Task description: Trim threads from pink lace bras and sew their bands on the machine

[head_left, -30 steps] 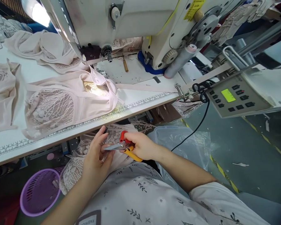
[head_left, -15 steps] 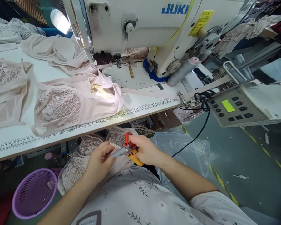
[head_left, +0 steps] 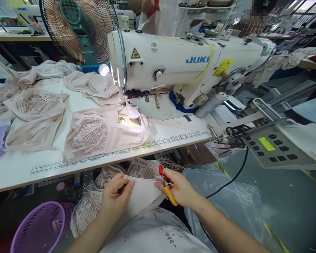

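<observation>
The left hand (head_left: 116,196) pinches the strap (head_left: 139,178) of the lace piece (head_left: 143,191), just below the table (head_left: 21,168) edge. The right hand (head_left: 180,188) is closed around the snips (head_left: 165,184) at the strap's end. Best to keep the strap taut and cut close to the seam, away from the lace.

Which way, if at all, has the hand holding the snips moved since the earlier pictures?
Yes. Judged against the table edge, the right hand with the snips has shifted rightwards, away from the left hand.

above: table edge (head_left: 147,149) | left: purple basket (head_left: 39,225) | right: clear bin (head_left: 226,196)
</observation>
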`<act>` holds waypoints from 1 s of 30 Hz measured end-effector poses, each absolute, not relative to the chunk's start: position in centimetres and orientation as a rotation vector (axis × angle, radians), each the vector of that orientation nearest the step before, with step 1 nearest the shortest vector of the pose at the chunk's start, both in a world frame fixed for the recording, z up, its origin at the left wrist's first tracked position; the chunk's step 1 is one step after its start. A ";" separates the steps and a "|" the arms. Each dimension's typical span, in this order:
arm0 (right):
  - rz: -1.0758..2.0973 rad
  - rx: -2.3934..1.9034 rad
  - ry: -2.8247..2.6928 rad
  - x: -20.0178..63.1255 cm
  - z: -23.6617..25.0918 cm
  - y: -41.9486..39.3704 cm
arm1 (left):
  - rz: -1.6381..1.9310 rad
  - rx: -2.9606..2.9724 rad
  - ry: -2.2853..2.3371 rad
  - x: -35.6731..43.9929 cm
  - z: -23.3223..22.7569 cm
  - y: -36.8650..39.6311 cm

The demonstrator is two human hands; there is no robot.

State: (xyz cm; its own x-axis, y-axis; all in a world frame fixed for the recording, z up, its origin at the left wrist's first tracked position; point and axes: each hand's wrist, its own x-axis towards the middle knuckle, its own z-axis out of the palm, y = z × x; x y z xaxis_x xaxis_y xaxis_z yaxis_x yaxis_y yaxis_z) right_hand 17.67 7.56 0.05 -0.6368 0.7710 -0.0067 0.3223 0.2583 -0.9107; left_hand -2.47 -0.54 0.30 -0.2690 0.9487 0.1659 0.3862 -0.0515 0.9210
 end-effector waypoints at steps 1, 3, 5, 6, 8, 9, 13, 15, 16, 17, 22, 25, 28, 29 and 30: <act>1.393 -1.021 -2.033 17.7 -0.1 7.4 | 1.342 1.401 1.670 -2.5 0.2 -0.7; 1.484 -1.078 -1.905 17.7 -0.3 7.2 | 1.381 1.360 1.650 -2.5 0.1 -0.9; 1.561 -1.103 -1.804 17.6 -0.5 7.0 | 1.396 1.315 1.625 -2.5 -0.1 -1.2; 1.587 -1.103 -1.771 17.5 -0.5 7.0 | 1.394 1.295 1.617 -2.6 -0.2 -1.3; 1.599 -1.094 -1.746 17.3 -0.5 6.9 | 1.389 1.258 1.619 -2.8 -0.4 -1.6; 1.583 -1.085 -1.748 17.1 -0.4 6.9 | 1.377 1.240 1.632 -3.0 -0.4 -1.8; 1.470 -0.994 -1.826 16.6 0.2 7.0 | 1.233 1.264 1.609 -5.3 0.1 -2.4; 1.466 -0.909 -1.905 16.5 0.7 7.1 | 1.098 1.413 1.523 -6.6 1.0 -2.4; 1.491 -0.866 -1.950 16.5 1.1 7.2 | 1.024 1.545 1.489 -7.1 1.7 -2.3; 1.521 -0.828 -1.991 16.4 1.4 7.3 | 0.959 1.708 1.469 -7.3 2.4 -2.0; 1.560 -0.714 -2.134 16.2 3.0 7.4 | 0.672 2.346 1.398 -4.9 5.4 0.1; 1.528 -0.759 -2.110 16.1 3.1 7.1 | 0.531 2.285 1.360 -3.3 5.5 1.2; 1.551 -0.858 -2.006 16.2 2.6 6.7 | 0.566 2.099 1.365 -3.3 4.5 1.6; 1.568 -0.879 -1.965 16.3 2.4 6.5 | 0.606 2.019 1.372 -3.5 4.2 1.5; 1.589 -0.889 -1.922 16.3 2.2 6.4 | 0.647 1.933 1.382 -3.8 3.9 1.5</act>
